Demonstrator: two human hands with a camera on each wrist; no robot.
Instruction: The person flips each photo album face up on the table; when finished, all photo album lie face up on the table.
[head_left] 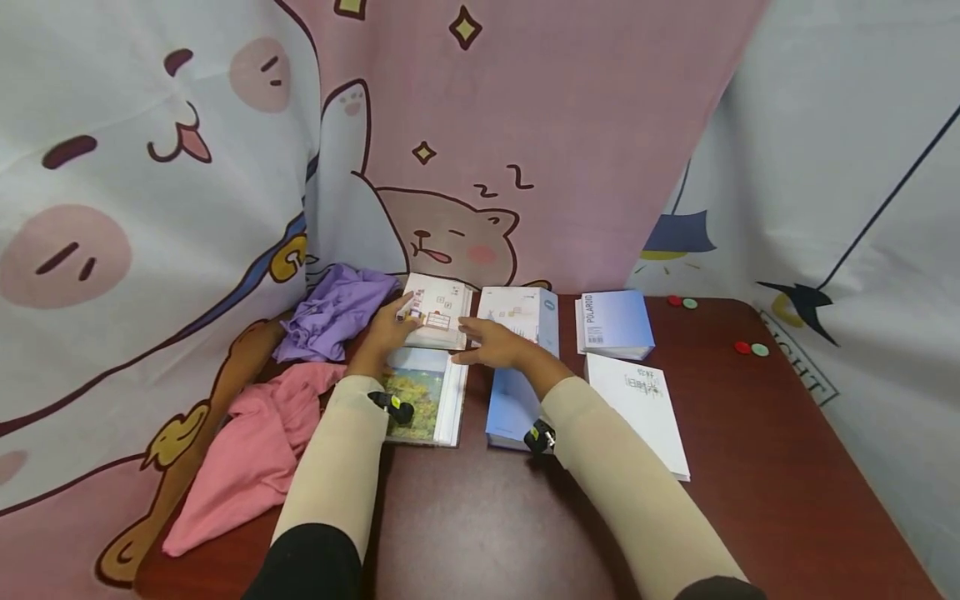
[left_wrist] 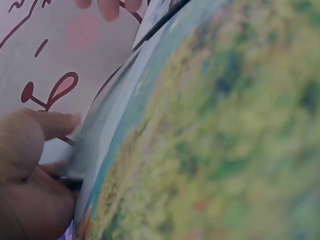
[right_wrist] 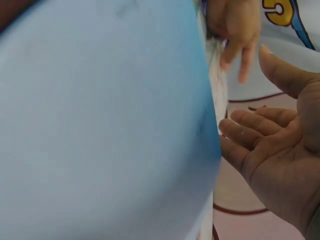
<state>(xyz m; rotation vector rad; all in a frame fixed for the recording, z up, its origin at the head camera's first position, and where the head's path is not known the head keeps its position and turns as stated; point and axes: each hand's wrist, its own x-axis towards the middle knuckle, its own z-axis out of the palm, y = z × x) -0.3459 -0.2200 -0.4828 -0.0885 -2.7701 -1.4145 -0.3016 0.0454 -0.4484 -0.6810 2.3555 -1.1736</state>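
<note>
A white book [head_left: 444,302] with small coloured drawings lies at the back of the table. My left hand [head_left: 384,335] holds its left edge, thumb over the cover. In the left wrist view the thumb and fingers [left_wrist: 37,185] frame a blurred grey edge. My right hand [head_left: 497,343] is at the book's right edge, and its fingers are spread and relaxed in the right wrist view. Below the white book lies a book with a painted yellow-green landscape cover [head_left: 414,398]. Under my right forearm is a blue book [head_left: 512,407].
Right of my hands lie another white book [head_left: 510,302], a blue POLAROID book [head_left: 618,321] and a plain white book [head_left: 637,408]. Purple cloth [head_left: 337,308] and pink cloth [head_left: 255,442] are bunched at the left. Small red and green discs [head_left: 760,350] sit far right. Printed curtains hang behind.
</note>
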